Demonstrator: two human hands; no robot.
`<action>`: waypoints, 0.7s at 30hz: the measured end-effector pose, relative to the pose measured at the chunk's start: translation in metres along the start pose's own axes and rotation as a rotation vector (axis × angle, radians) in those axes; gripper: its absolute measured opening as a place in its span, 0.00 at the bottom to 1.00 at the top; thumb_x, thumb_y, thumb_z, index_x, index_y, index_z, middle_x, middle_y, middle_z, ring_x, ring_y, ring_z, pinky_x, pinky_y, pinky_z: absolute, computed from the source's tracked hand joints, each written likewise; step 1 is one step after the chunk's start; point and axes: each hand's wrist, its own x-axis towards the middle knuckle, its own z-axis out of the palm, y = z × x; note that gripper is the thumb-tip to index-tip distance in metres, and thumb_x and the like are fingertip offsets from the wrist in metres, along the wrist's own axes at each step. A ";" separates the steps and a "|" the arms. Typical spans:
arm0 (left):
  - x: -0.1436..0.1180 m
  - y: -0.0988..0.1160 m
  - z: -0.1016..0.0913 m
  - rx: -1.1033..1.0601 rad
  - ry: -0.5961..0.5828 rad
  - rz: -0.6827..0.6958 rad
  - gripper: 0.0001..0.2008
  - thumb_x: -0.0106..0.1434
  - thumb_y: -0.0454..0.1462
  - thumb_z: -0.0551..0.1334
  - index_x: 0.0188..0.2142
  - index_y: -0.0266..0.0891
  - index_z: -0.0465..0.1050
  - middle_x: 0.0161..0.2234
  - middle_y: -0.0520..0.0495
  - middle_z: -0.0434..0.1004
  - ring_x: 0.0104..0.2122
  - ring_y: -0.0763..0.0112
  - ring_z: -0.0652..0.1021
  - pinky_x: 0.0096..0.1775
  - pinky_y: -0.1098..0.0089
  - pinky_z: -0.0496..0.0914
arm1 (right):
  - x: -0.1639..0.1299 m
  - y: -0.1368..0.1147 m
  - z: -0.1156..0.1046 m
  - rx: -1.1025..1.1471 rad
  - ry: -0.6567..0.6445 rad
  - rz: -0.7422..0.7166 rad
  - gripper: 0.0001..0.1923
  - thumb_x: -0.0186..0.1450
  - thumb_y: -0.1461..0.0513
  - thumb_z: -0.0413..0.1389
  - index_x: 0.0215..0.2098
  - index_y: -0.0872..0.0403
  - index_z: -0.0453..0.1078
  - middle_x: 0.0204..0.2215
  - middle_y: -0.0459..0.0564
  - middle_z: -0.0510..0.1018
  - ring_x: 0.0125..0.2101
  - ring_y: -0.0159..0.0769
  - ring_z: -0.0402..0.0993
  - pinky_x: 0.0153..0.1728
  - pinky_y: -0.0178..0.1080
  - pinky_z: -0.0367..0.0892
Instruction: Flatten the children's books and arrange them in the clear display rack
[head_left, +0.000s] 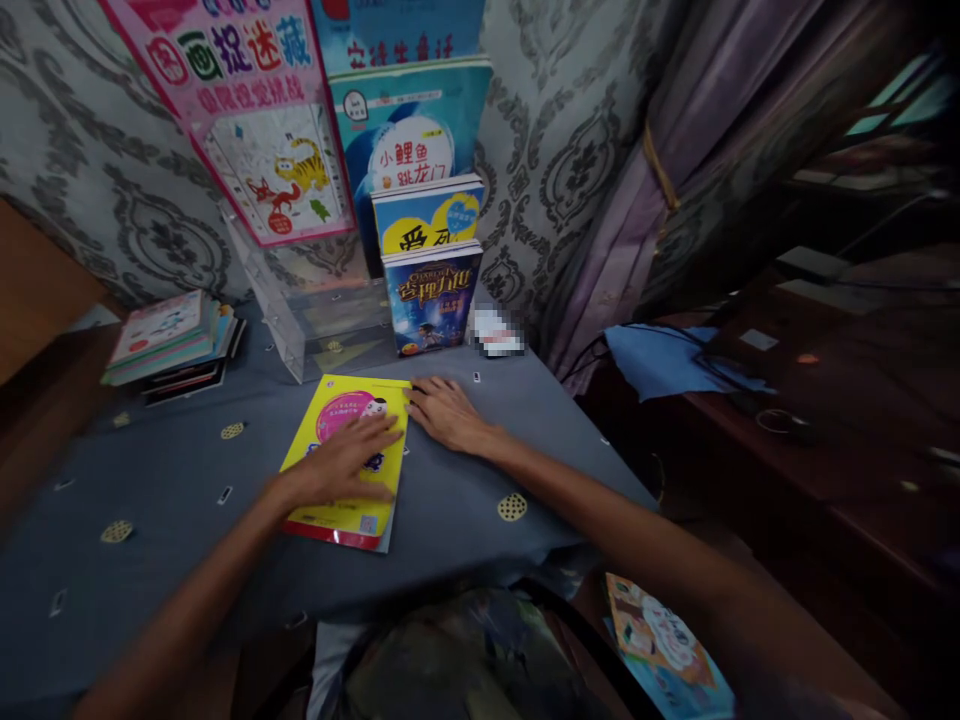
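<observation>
A yellow book with a pink circle on its cover lies on the grey tablecloth. Across its cover rests my left hand, palm down with the fingers stretched out. My right hand lies flat at the book's upper right edge, its fingertips touching the corner. Under the yellow book a red and pale edge shows at the bottom, so there seems to be another book beneath it. Behind the hands stands a clear acrylic rack that holds several upright books, with a dark blue book lowest on its right side.
On the table's left sits a stack of books. A pink book fills the rack's left side. A blurred white object lies right of the rack. More books are low at the right, near a dark wooden desk.
</observation>
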 end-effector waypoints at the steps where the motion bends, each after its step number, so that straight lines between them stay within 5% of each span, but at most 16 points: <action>1: -0.017 0.000 0.002 -0.014 -0.036 0.031 0.43 0.61 0.57 0.66 0.70 0.49 0.56 0.72 0.42 0.51 0.71 0.52 0.55 0.68 0.51 0.52 | 0.000 0.000 0.000 -0.004 0.000 -0.004 0.18 0.76 0.60 0.47 0.59 0.55 0.71 0.62 0.61 0.70 0.61 0.49 0.65 0.60 0.55 0.59; 4: -0.057 0.005 0.012 0.009 -0.063 0.041 0.46 0.61 0.57 0.66 0.72 0.55 0.46 0.73 0.45 0.47 0.72 0.53 0.52 0.69 0.48 0.51 | 0.004 0.003 0.002 -0.021 -0.007 -0.022 0.19 0.75 0.59 0.48 0.59 0.56 0.70 0.63 0.61 0.70 0.61 0.49 0.66 0.61 0.55 0.59; 7: -0.068 0.017 0.025 0.074 0.006 -0.004 0.41 0.68 0.53 0.60 0.73 0.55 0.41 0.73 0.45 0.46 0.72 0.53 0.52 0.68 0.45 0.51 | 0.013 0.005 0.003 -0.041 -0.019 -0.046 0.19 0.75 0.60 0.47 0.61 0.55 0.69 0.64 0.61 0.68 0.61 0.49 0.65 0.61 0.55 0.60; 13: -0.042 0.040 0.051 0.185 0.214 -0.157 0.32 0.73 0.52 0.50 0.72 0.49 0.49 0.72 0.43 0.50 0.71 0.52 0.53 0.68 0.43 0.52 | 0.043 0.007 -0.001 -0.122 -0.043 -0.038 0.20 0.76 0.58 0.46 0.62 0.52 0.68 0.58 0.60 0.71 0.57 0.50 0.65 0.54 0.52 0.64; 21: -0.026 0.042 0.057 0.233 0.289 -0.224 0.30 0.73 0.54 0.49 0.70 0.46 0.55 0.72 0.43 0.53 0.71 0.51 0.54 0.67 0.42 0.53 | 0.064 0.005 0.007 -0.143 -0.006 0.015 0.20 0.75 0.58 0.46 0.62 0.49 0.69 0.55 0.61 0.69 0.55 0.52 0.62 0.53 0.51 0.63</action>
